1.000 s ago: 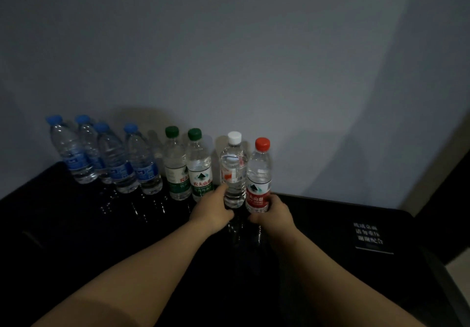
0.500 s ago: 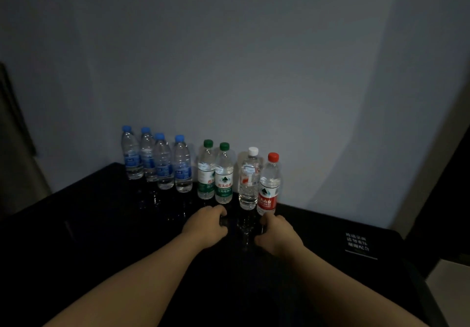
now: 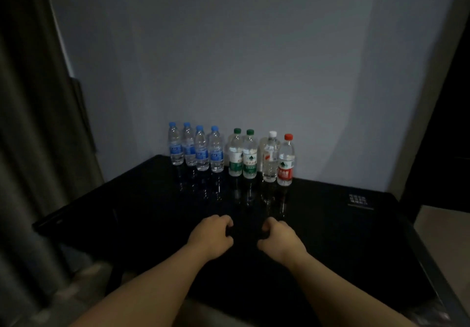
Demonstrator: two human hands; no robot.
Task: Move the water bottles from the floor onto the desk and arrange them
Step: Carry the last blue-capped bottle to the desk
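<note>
Black and glossy, the desk (image 3: 356, 237) meets a grey wall (image 3: 254, 59), and the water bottles (image 3: 249, 160) stand upright in a row along its far edge: four blue-capped, two green-capped, one white-capped and one red-capped. Nearer the person, the left hand (image 3: 212, 236) and right hand (image 3: 279, 237) sit side by side over the desk, well apart from the row, fingers curled in and holding nothing.

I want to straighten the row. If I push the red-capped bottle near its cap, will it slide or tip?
Tall and narrow, the red-capped bottle would probably tip from a high push; push low. It appears full, so likely fairly heavy. The glossy desk should let it slide.
</note>
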